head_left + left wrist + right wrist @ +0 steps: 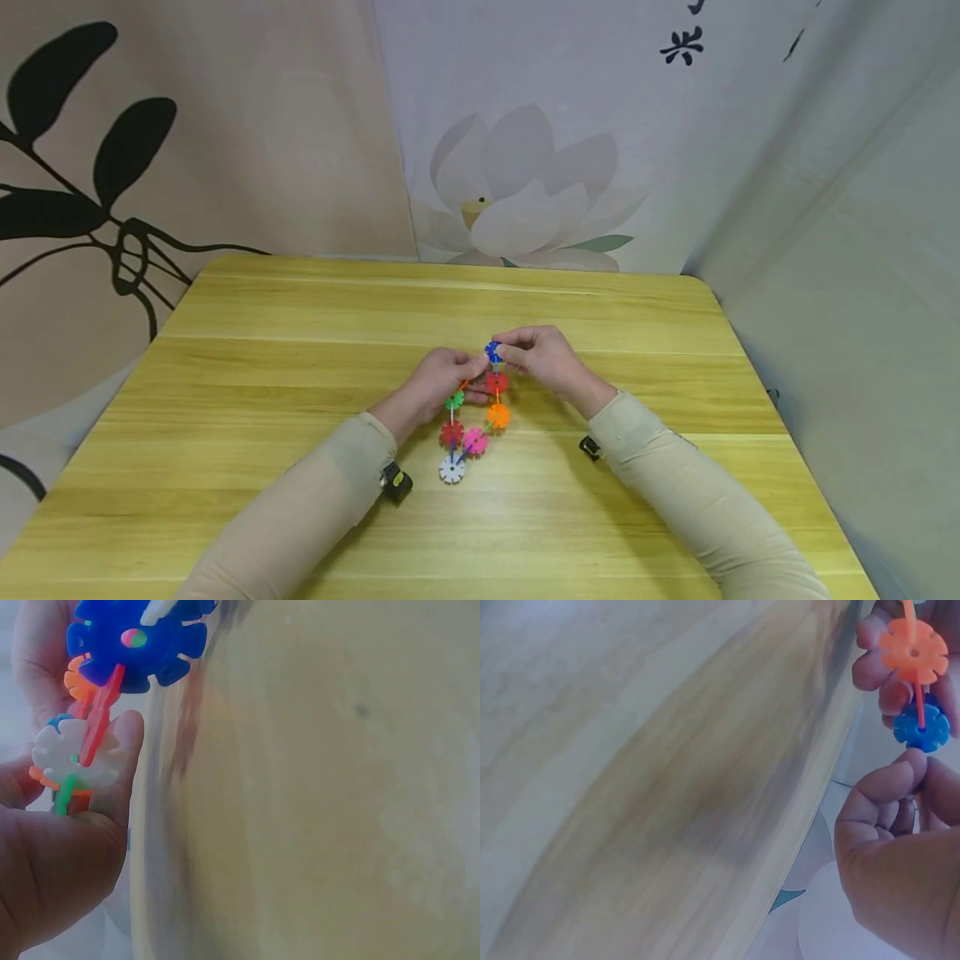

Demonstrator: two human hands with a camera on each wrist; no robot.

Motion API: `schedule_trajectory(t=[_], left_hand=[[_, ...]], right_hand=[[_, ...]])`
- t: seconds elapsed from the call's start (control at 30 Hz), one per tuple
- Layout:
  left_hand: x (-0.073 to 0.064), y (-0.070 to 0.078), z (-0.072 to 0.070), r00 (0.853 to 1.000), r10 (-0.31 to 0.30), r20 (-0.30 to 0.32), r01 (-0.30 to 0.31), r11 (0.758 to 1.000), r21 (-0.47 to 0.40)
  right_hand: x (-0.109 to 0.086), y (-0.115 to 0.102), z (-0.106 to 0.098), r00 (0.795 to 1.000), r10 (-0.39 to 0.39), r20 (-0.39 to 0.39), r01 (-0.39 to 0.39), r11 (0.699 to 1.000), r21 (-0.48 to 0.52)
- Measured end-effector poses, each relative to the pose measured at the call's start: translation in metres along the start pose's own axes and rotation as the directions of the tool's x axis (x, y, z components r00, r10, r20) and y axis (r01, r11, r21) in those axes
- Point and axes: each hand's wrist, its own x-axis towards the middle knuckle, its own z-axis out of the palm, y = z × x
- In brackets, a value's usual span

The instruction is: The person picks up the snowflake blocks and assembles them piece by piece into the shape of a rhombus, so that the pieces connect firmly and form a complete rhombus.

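A chain of notched plastic snowflake discs hangs from both hands near the middle of the table. Its lower end shows a white disc (452, 470), a pink disc (476, 442) and an orange disc (498, 416). My right hand (546, 358) pinches a blue disc (921, 729) at the top between thumb and fingertip. The left hand (442, 377) grips the chain beside it, above a green disc (454, 400). In the left wrist view, a white disc (75, 754) lies against the left thumb, and a large blue disc (139, 645) is closest to the camera.
Underneath is a wooden table (300, 417) with rounded far corners. A pale curtain (300, 125) printed with a lotus and dark leaves stands behind it. Small dark devices are strapped at the left wrist (395, 482) and the right wrist (590, 448).
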Motion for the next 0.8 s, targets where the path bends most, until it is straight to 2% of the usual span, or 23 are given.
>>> schedule_trajectory(t=[0.4, 0.67, 0.8], left_hand=[[-0.001, -0.002, -0.009, 0.999, -0.008, 0.044, 0.008, 1.000, -0.012], [-0.002, 0.000, -0.010, 1.000, -0.012, 0.019, 0.012, 1.000, -0.025], [0.000, -0.001, -0.007, 1.000, 0.012, -0.015, -0.012, 1.000, -0.020]], right_hand=[[-0.001, 0.004, -0.008, 1.000, -0.009, 0.019, 0.009, 0.999, -0.041], [0.000, 0.008, -0.010, 0.998, -0.048, 0.028, 0.050, 0.994, -0.099], [-0.001, 0.008, -0.008, 0.997, -0.068, 0.026, 0.070, 0.991, -0.112]])
